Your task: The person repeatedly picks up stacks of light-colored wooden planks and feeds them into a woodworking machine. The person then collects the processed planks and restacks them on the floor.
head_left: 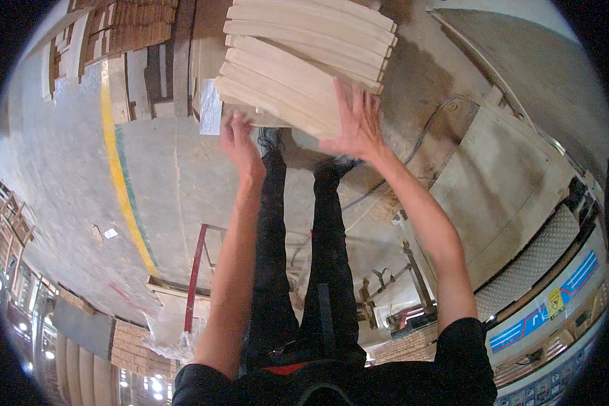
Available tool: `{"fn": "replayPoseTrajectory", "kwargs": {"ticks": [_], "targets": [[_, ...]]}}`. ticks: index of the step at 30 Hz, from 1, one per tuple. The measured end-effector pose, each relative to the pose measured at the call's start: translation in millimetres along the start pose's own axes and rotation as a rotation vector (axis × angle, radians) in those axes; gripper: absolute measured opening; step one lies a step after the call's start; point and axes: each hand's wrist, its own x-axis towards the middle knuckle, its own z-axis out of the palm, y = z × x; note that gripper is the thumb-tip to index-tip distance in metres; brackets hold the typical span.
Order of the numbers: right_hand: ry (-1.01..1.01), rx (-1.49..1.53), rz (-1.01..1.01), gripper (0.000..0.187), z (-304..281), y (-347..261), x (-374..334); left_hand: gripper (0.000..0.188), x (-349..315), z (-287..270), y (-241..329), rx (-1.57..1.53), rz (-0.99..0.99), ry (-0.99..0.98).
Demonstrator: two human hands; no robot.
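A stack of pale wooden slats lies in front of me, its nearer slats askew to the ones behind. My right hand rests with fingers spread at the near right end of the slats, thumb toward their near edge. Just off the stack's near left corner is my left hand, raised and smeared by motion; whether its fingers hold anything cannot be made out. Close beside that hand, a white paper sheet hangs at the left of the stack.
Wooden boards are piled at the far left, beyond a yellow floor line. On the right a dark cable crosses the floor near a large flat panel. A red metal bar stands left of my legs.
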Motion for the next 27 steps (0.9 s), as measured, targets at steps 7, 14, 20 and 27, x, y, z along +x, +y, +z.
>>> {"fn": "replayPoseTrajectory", "kwargs": {"ticks": [7,14,20,27], "targets": [[0.039,0.423,0.145,0.120,-26,-4,-135,0.079,-100,81,0,-0.765,-0.422,-0.887],[0.538,0.585,0.713,0.124,-123,18,-346,0.083,-301,205,15,-0.208,-0.785,-1.216],[1.200,0.385,1.153,0.078,-169,94,-534,0.088,-414,225,-20,-0.043,-0.751,-1.770],[1.318,0.766,1.827,0.084,-249,238,-709,0.069,-376,185,-62,0.102,-0.780,-1.419]]}}
